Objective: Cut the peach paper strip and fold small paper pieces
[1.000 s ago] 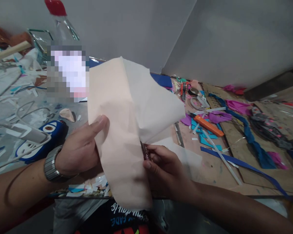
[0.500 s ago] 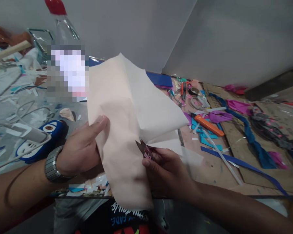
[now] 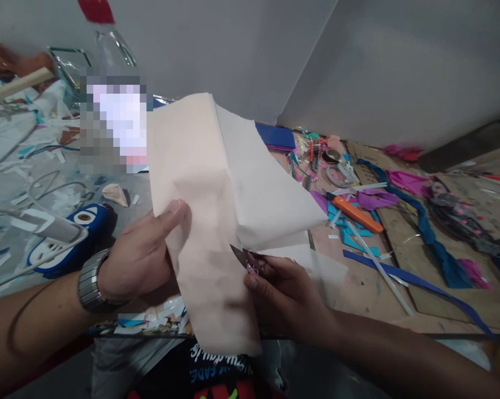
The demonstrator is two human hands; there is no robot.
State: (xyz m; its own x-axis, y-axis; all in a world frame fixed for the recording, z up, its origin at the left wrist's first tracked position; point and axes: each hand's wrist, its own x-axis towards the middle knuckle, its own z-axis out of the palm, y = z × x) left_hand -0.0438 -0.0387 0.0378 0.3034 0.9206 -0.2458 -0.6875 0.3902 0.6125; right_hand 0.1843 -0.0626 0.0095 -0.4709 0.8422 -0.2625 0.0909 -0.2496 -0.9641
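Note:
My left hand (image 3: 139, 257) is closed on the left edge of a pale peach sheet (image 3: 202, 221), its thumb pressed on the front. The sheet looks like paper or thin foam; I cannot tell which. It is partly split, and its right flap (image 3: 266, 183) folds away to the right. In my right hand (image 3: 285, 291) is a small pair of scissors (image 3: 248, 261) with patterned pinkish handles. The blades point up and left, at the lower end of the split between the sheet's two parts. The right fingertips are partly hidden behind the handles.
An orange utility knife (image 3: 353, 213) lies among coloured scraps on the right. A blue strip (image 3: 420, 285) and cardboard (image 3: 424, 233) are farther right. On the left are a blue-and-white case (image 3: 67, 241), a white charger with cables (image 3: 46, 227), and a red-capped bottle (image 3: 112, 50).
The scissor blades have gone from spread to nearly closed. The right flap has swung slightly outward and down, while my left hand keeps its hold on the sheet.

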